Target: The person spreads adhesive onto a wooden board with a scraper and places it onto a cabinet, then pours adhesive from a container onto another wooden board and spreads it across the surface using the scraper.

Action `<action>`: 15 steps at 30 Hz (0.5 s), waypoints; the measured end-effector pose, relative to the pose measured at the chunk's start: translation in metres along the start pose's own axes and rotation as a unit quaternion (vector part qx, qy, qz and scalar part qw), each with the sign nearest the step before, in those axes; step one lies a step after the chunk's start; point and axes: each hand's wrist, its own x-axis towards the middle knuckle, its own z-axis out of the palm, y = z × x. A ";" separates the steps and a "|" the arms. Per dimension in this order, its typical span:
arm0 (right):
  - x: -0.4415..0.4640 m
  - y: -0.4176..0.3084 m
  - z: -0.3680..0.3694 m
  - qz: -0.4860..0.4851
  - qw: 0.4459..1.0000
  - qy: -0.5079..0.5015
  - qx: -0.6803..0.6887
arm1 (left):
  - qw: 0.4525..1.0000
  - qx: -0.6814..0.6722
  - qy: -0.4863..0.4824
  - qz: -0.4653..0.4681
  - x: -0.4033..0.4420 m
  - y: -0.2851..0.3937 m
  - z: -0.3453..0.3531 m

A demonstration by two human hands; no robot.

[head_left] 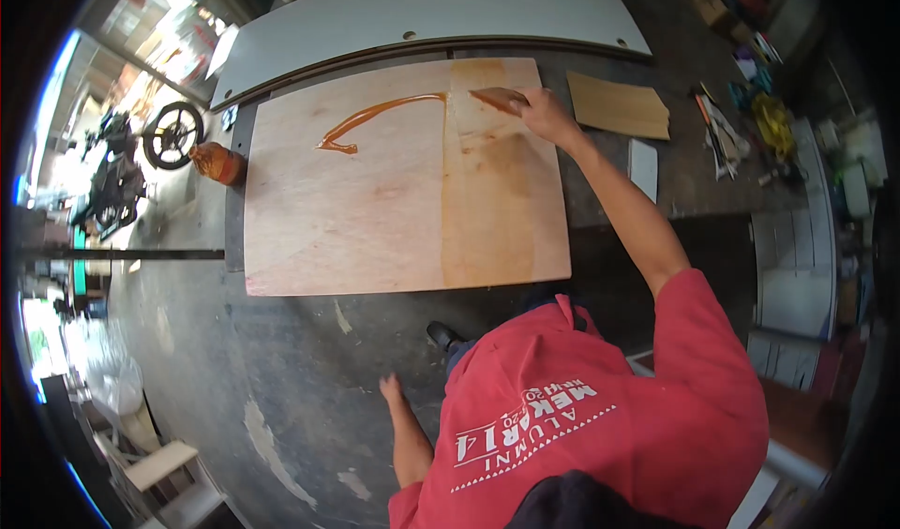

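A pale wooden board [347, 220] lies on a work table, with a curved streak of glossy orange-brown glue [380, 109] on its upper left part. A yellowish, wet-looking band runs down its right part. Over the top of that band, my right hand [542, 115] grips a thin brown spreader [494, 99], whose flat end is at the board's surface. My left hand [390, 387] hangs below the board's front edge, away from it; its fingers are too small to make out. An orange-brown smeared container [218, 163] stands by the board's left edge.
Behind the board lies a long white panel [450, 9]. A brown sheet [619, 104] and a small white piece [643, 168] are at the right, with tools [720, 135] farther over. A wheel [173, 135] stands at the left. A shoe [441, 333] shows on the floor.
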 end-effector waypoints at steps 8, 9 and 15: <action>0.069 0.089 0.034 -0.306 0.919 -0.001 -0.247 | 0.973 0.115 -0.103 -0.174 -0.337 -0.057 0.146; 0.072 0.085 0.022 -0.317 0.924 -0.045 -0.210 | 0.974 0.104 -0.110 -0.167 -0.361 -0.049 0.162; 0.157 0.141 -0.004 -0.455 0.858 -0.135 -0.196 | 0.983 0.038 -0.103 -0.147 -0.429 0.009 0.246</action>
